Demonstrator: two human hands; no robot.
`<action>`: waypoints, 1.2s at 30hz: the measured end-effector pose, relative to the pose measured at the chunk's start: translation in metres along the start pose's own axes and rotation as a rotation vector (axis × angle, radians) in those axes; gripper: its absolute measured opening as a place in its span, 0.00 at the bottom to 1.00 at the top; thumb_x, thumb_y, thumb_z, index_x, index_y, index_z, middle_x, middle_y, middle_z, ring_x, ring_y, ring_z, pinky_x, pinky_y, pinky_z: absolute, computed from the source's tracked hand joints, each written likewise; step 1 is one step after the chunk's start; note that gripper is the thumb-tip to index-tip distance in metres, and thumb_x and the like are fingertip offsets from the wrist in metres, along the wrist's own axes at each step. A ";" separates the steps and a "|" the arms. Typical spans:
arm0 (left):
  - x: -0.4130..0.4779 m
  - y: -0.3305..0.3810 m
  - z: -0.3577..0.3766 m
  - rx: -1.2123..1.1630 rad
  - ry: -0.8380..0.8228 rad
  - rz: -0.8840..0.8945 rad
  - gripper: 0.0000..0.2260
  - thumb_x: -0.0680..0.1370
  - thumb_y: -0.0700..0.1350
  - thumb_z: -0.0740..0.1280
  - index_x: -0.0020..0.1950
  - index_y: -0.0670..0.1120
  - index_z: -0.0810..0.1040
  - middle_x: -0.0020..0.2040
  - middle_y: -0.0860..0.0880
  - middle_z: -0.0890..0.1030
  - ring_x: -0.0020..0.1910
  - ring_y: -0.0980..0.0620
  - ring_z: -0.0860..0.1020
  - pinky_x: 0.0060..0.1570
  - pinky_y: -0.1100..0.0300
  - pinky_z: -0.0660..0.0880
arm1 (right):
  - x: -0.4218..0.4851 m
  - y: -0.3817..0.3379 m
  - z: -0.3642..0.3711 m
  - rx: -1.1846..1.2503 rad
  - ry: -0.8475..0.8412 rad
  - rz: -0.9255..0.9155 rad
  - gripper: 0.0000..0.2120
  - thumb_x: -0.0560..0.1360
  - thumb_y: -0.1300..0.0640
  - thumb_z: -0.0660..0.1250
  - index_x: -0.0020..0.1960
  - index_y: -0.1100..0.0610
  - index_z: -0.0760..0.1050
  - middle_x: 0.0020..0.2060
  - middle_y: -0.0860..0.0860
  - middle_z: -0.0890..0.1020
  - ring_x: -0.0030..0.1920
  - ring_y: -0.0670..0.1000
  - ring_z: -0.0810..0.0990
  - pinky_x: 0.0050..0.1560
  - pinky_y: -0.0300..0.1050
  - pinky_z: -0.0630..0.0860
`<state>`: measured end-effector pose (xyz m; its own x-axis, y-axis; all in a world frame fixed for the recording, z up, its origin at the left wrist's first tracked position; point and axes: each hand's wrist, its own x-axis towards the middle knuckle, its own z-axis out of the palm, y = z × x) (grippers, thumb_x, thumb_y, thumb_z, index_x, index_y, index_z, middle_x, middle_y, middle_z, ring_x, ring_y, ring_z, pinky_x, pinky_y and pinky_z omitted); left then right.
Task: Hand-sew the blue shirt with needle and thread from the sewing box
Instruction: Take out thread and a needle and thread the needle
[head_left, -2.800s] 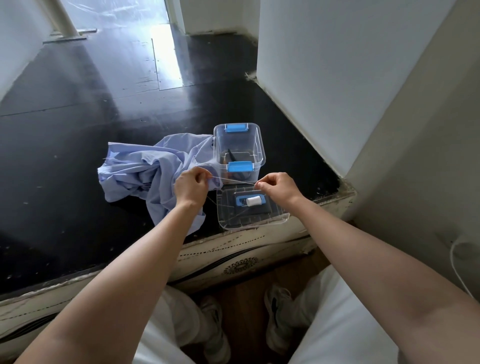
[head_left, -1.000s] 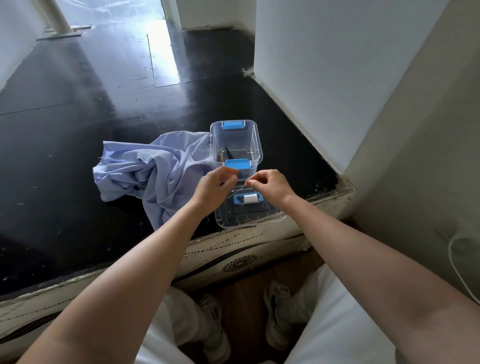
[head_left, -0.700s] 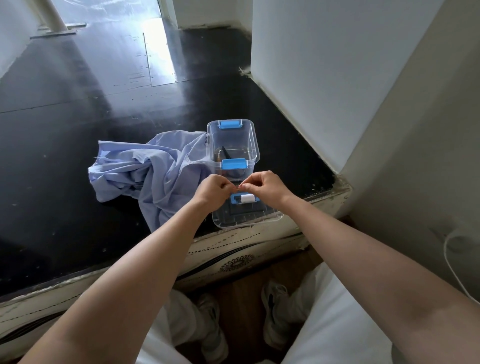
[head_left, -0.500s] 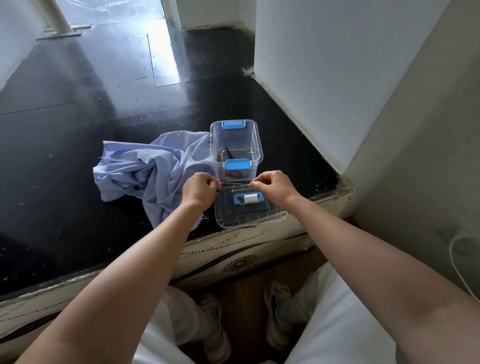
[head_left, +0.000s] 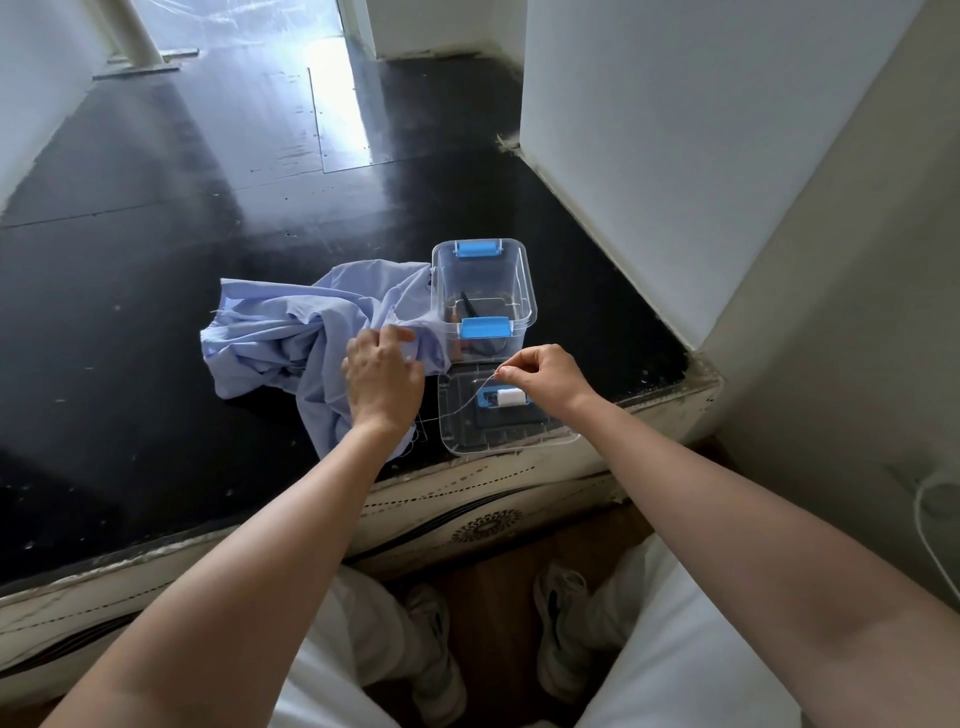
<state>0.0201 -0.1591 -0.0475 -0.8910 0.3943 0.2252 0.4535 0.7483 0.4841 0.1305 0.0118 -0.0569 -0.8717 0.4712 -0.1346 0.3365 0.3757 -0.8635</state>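
The blue shirt (head_left: 291, 338) lies crumpled near the front edge of the black platform (head_left: 156, 270). The left hand (head_left: 382, 382) rests on it, fingers loosely extended. The right hand (head_left: 545, 376) pinches the thread (head_left: 470, 397); the needle is indiscernible. Step in hand, apparently: locating the seam. Next: grip the fabric and present the needle.

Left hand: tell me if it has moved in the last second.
Yes. The left hand has shifted left, away from the sewing box, and now rests on the blue shirt.
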 end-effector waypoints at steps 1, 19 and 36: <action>-0.001 0.006 0.001 -0.074 0.038 0.060 0.12 0.77 0.40 0.64 0.59 0.45 0.77 0.57 0.43 0.76 0.59 0.43 0.72 0.62 0.52 0.65 | -0.001 0.000 0.000 0.001 -0.003 0.000 0.08 0.77 0.56 0.70 0.51 0.60 0.81 0.44 0.52 0.82 0.48 0.50 0.81 0.52 0.42 0.78; -0.007 0.032 0.014 -0.518 -0.448 -0.115 0.03 0.79 0.42 0.66 0.51 0.43 0.78 0.47 0.41 0.81 0.49 0.42 0.81 0.50 0.49 0.80 | -0.007 0.001 -0.006 0.168 -0.089 0.077 0.12 0.83 0.62 0.54 0.59 0.59 0.75 0.38 0.52 0.76 0.38 0.44 0.74 0.39 0.36 0.72; 0.003 0.017 0.040 -0.322 -0.307 -0.021 0.06 0.76 0.46 0.72 0.48 0.44 0.84 0.38 0.51 0.81 0.36 0.56 0.76 0.43 0.59 0.78 | 0.009 0.027 0.002 0.061 -0.019 0.024 0.04 0.77 0.56 0.69 0.48 0.57 0.80 0.40 0.49 0.80 0.43 0.45 0.79 0.44 0.36 0.74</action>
<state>0.0262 -0.1245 -0.0725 -0.8301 0.5570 -0.0256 0.3616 0.5727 0.7357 0.1304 0.0246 -0.0820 -0.8705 0.4639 -0.1644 0.3355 0.3148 -0.8879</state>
